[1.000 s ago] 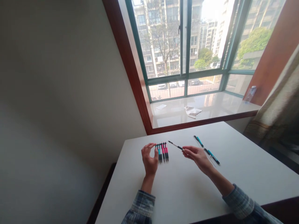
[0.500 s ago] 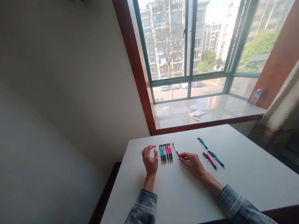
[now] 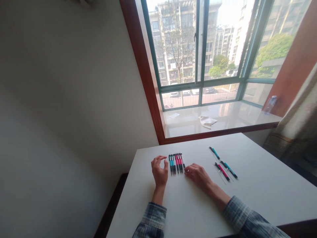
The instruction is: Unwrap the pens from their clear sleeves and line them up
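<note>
A row of pens [image 3: 176, 163] lies side by side on the white table [image 3: 260, 185], the right hand [image 3: 197, 173] loosely curled with fingertips touching its right end. The left hand [image 3: 159, 172] rests just left, half-open and empty; three more pens [image 3: 224, 163] lie well apart to the right

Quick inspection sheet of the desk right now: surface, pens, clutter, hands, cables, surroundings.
Surface: white table, bare where visible.
Job's things: row of pens, side by side, teal and pink; three loose pens apart to the right.
Clutter: nothing seen on the table.
Hands: left hand curled beside the row's left end, holding nothing visible; right hand flat, fingertips at the row's right edge.
Cables: nothing seen.
Surroundings: window sill with a white cloth; curtain at right.
</note>
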The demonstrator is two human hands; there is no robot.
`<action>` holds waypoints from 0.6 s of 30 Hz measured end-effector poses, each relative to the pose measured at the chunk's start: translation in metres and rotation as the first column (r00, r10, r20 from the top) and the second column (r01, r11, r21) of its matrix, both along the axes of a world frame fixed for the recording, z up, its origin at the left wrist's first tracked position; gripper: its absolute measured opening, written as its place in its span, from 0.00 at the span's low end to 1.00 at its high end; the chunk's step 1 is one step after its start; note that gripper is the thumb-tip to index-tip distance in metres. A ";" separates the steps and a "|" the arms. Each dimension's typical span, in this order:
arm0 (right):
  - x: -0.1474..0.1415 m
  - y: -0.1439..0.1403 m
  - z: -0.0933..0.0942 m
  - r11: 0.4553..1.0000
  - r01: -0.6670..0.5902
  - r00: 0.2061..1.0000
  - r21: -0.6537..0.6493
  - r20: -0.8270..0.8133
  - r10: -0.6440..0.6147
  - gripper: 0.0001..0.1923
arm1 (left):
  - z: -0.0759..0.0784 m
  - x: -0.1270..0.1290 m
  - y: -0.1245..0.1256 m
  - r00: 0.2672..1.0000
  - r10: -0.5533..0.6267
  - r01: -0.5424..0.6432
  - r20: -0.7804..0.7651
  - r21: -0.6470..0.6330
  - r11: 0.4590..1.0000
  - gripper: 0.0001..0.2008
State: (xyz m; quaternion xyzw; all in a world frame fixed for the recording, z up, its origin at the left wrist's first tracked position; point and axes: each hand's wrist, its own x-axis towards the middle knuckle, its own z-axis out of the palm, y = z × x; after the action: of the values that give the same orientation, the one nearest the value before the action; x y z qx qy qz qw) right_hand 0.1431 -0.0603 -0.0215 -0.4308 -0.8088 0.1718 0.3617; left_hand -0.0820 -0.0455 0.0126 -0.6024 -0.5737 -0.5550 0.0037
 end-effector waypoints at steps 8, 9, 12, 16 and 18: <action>-0.004 0.004 -0.002 0.999 -0.017 0.999 0.036 0.052 0.015 0.06 | -0.001 0.001 -0.001 1.000 -0.008 0.008 0.001 -0.017 1.000 0.08; -0.004 0.004 -0.002 0.999 -0.018 0.998 0.038 0.054 0.016 0.06 | -0.001 0.001 -0.001 1.000 -0.011 0.011 0.000 -0.019 1.000 0.08; -0.004 0.004 -0.002 0.999 -0.016 0.998 0.042 0.054 0.014 0.06 | 0.000 0.002 0.000 1.000 -0.015 0.015 -0.001 -0.025 1.000 0.08; -0.004 0.002 -0.003 0.999 -0.022 1.000 0.037 0.021 0.021 0.06 | -0.001 0.001 0.000 1.000 -0.021 0.021 0.004 -0.020 1.000 0.09; -0.002 0.002 -0.003 1.000 -0.018 0.999 0.017 -0.029 0.019 0.07 | -0.001 0.000 0.000 1.000 -0.028 0.028 0.015 -0.029 0.999 0.09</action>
State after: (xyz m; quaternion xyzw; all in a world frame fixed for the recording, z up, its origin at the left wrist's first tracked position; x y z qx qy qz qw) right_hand 0.1407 -0.0582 -0.0240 -0.4176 -0.8088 0.1745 0.3754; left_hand -0.0820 -0.0458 0.0112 -0.6064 -0.5731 -0.5509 -0.0168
